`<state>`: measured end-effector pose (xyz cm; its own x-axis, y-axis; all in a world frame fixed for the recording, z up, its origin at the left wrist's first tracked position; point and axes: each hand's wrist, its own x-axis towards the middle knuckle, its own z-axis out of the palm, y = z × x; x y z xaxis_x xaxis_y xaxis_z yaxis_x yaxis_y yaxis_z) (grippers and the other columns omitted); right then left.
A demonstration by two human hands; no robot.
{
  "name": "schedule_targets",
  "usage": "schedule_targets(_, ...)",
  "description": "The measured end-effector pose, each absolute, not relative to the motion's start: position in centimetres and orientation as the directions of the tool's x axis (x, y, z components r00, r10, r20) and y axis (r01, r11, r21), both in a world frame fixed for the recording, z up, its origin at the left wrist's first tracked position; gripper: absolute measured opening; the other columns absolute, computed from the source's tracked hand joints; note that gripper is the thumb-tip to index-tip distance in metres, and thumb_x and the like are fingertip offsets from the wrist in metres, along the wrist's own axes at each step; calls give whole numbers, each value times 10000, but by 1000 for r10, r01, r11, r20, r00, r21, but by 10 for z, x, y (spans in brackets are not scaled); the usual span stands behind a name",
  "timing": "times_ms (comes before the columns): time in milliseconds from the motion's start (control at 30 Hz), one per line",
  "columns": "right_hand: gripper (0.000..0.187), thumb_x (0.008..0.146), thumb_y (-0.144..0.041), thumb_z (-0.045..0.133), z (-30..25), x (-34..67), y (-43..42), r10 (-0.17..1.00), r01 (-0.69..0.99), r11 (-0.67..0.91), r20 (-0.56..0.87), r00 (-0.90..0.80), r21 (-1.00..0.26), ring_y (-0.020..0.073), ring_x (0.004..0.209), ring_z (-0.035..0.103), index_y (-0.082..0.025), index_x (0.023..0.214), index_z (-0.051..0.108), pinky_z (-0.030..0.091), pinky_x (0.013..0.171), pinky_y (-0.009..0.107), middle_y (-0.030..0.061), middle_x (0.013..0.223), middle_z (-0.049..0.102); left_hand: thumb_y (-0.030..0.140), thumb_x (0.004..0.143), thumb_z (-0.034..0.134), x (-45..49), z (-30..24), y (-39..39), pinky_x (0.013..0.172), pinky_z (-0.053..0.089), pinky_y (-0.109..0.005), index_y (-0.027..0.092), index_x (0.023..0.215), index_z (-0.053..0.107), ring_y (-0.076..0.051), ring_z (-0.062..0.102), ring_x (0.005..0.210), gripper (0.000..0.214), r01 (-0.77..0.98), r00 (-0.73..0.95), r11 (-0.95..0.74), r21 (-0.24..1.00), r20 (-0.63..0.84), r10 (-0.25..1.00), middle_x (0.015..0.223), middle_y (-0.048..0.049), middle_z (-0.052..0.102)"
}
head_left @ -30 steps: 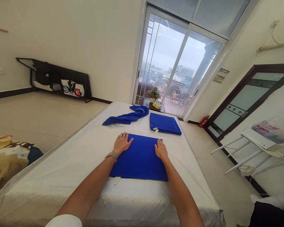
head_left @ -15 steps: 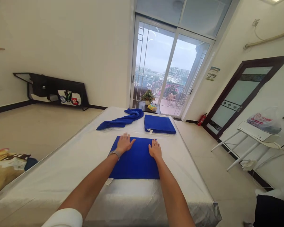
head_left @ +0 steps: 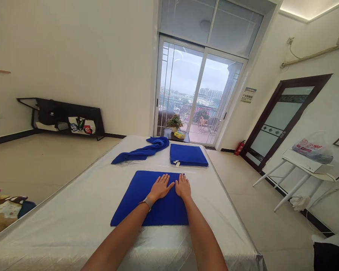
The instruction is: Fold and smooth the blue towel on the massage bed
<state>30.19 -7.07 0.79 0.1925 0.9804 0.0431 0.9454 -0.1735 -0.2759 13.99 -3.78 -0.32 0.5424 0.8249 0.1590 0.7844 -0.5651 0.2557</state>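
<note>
A folded blue towel [head_left: 135,199] lies flat on the white-covered table [head_left: 73,222] in front of me. My left hand [head_left: 159,187] rests palm down on its far right part, fingers spread, a watch on the wrist. My right hand [head_left: 183,186] lies flat beside it, fingers stretched out, almost touching the left. Farther back a neatly folded blue towel [head_left: 188,154] with a white tag sits at the right, and a crumpled blue towel [head_left: 141,151] lies at the left.
Beyond the table's far end stand a small dark table with a potted plant [head_left: 174,122] and a sliding glass door [head_left: 194,98]. A white folding stand [head_left: 302,165] with a plastic bag is at the right. A black shelf [head_left: 62,116] lines the left wall.
My left hand has slid rightward across the towel until it lies next to my right hand. The camera view has lifted a little.
</note>
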Motion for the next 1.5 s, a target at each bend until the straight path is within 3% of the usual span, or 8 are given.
schedule_targets(333,656,1033,-414,155,13,301,-72,979,940,-196,-4,203,-280,162,1542,74,-81,1598,159,64,1237,359,81,1670,133,713,940,151,-3,-24,-30,1223,177,-489,106,1569,256,-299,169,1533,880,944,266,-285,164,129,955,1646,-132,229)
schedule_targets(467,630,1031,-368,171,20,295,-76,980,957,-178,45,193,-229,177,1539,113,-72,1586,219,67,1238,380,102,1655,197,709,939,170,-8,-24,-34,1202,227,-486,72,1551,302,-327,231,1513,893,942,264,-295,157,191,945,1625,-173,281)
schedule_targets(667,595,1004,-256,212,23,285,-102,970,983,-104,201,134,-150,199,1532,159,-57,1556,316,41,1245,401,131,1624,278,685,942,199,-5,-24,-34,1176,254,-518,181,1518,410,-333,282,1494,794,919,300,-349,182,248,921,1589,-139,386)
schedule_targets(1000,665,1018,-473,213,1,290,-146,985,948,-140,57,163,-286,201,1533,141,-130,1587,258,120,1251,404,65,1651,186,720,915,202,-9,-27,-23,1160,262,-562,182,1513,421,-373,300,1481,834,920,311,-348,178,206,928,1578,-161,394)
schedule_targets(1167,664,1020,-452,185,3,287,-146,983,943,-143,64,170,-299,197,1535,136,-109,1587,239,112,1254,405,67,1654,174,721,916,195,45,2,-32,1174,205,-621,177,1494,461,-410,284,1480,837,912,316,-356,203,205,927,1532,-174,456)
schedule_targets(1267,625,1019,-378,192,0,289,-146,983,950,-131,84,160,-282,201,1530,159,-115,1580,272,139,1250,414,77,1646,211,679,947,146,118,10,-58,1210,209,-549,97,1504,426,-358,266,1496,853,837,434,-494,236,264,861,1556,-192,408)
schedule_targets(1367,614,983,-304,308,-5,295,-146,990,970,-68,104,95,-232,216,1531,152,-157,1579,295,148,1250,413,58,1642,233,580,990,125,181,4,-88,1218,239,-498,148,1518,413,-298,289,1495,740,704,592,-652,280,275,758,1573,-159,389)
schedule_targets(1500,662,937,-309,418,-6,298,-147,992,982,-32,113,54,-187,238,1533,147,-200,1580,301,143,1255,393,23,1644,213,525,1007,77,203,-7,-109,1221,253,-485,164,1547,352,-277,299,1493,705,651,614,-661,373,252,748,1584,-147,370)
